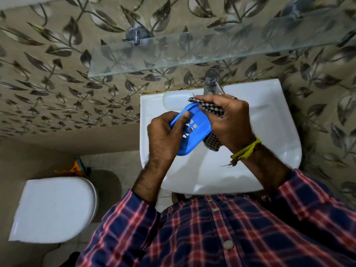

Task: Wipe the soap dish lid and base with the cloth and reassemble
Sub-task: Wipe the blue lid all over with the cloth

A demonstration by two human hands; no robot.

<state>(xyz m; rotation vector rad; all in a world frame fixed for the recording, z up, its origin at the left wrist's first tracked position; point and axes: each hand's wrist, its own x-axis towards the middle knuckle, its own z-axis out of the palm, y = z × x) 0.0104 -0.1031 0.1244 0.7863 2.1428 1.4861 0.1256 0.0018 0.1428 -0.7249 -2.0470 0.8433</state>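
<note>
A blue plastic soap dish part (194, 132) with drain holes is held above the white sink (269, 132). My left hand (165, 137) grips its left edge, thumb on the rim. My right hand (229, 122) holds a checked brown-and-white cloth (211, 110) pressed against the dish's right side; the cloth hangs below the dish (212, 143). Whether this blue piece is the lid or the base I cannot tell. A pale oval shape (174, 101) rests on the sink's back ledge.
A chrome tap (211, 81) stands at the back of the sink, just behind my right hand. A glass shelf (192, 51) juts from the leaf-patterned wall above. A white toilet with closed lid (55, 209) is at lower left, an orange brush (75, 168) beside it.
</note>
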